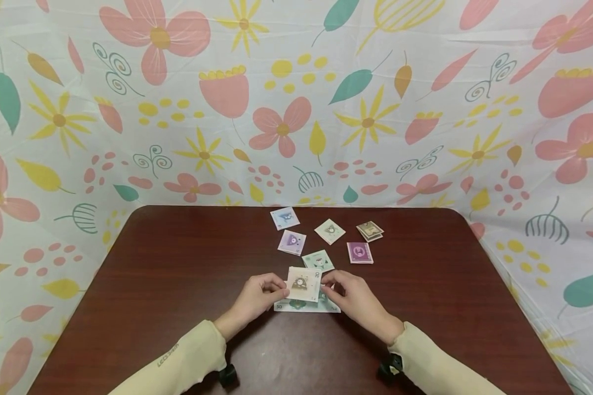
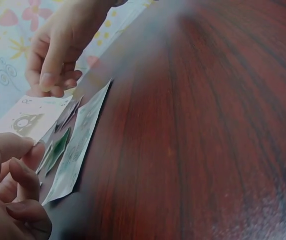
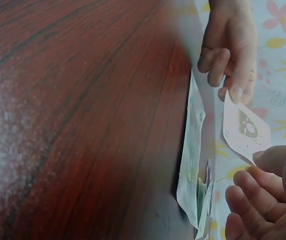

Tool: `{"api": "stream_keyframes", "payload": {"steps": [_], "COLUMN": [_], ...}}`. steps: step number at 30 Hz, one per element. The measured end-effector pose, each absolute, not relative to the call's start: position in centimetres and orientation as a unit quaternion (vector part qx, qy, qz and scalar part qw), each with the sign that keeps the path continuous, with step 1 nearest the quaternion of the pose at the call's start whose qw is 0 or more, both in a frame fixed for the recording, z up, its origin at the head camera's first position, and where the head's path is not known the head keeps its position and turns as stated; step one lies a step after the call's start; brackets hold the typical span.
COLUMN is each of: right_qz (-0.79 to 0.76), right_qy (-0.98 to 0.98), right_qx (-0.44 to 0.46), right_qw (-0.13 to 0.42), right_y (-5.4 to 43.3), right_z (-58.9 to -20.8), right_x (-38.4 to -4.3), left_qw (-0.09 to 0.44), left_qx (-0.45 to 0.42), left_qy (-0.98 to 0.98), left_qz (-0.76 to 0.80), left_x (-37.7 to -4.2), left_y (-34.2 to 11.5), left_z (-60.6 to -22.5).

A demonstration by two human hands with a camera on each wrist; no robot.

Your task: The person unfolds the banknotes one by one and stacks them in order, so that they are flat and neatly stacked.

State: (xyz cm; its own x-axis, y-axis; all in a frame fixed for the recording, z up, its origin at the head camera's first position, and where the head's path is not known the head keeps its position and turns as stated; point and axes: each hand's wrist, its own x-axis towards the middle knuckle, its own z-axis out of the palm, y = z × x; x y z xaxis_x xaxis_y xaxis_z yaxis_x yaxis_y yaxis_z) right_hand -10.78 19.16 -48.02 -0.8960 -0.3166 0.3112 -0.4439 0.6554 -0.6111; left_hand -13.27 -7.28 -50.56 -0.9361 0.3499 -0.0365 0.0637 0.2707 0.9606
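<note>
A folded beige play banknote (image 1: 303, 284) marked 20 is held up between both hands. My left hand (image 1: 257, 297) pinches its left edge, thumb on top, as the left wrist view shows. At the opposite edge, my right hand (image 1: 358, 304) pinches it between thumb and index finger (image 3: 255, 182), the other fingers loosely bent. Below it an unfolded green banknote (image 1: 306, 307) marked 50 lies flat on the table, partly hidden by the beige one. Just beyond lies a folded green banknote (image 1: 318, 260).
Farther back on the dark wooden table (image 1: 188, 258) lie more folded banknotes: a blue one (image 1: 284, 218), a light purple one (image 1: 291, 242), a pale one (image 1: 330, 231), a dark purple one (image 1: 359, 253) and a brown one (image 1: 370, 231). A flowered cloth (image 1: 281, 164) hangs behind.
</note>
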Motion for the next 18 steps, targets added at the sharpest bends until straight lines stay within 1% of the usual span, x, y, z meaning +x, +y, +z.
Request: {"api": "stream_keyframes", "payload": {"steps": [18], "right_qz": [0.381], "right_qy": [-0.898], "right_qx": [0.199], "right_qw": [0.09], "right_y": [18.92], "right_z": [-48.03], "right_x": [-10.67], "left_qw": [0.105], "left_qx": [0.118], "left_qy": [0.796], "left_qz": [0.585], "left_x": [-13.07], "left_y": [-6.83], "left_z": [-50.63]}}
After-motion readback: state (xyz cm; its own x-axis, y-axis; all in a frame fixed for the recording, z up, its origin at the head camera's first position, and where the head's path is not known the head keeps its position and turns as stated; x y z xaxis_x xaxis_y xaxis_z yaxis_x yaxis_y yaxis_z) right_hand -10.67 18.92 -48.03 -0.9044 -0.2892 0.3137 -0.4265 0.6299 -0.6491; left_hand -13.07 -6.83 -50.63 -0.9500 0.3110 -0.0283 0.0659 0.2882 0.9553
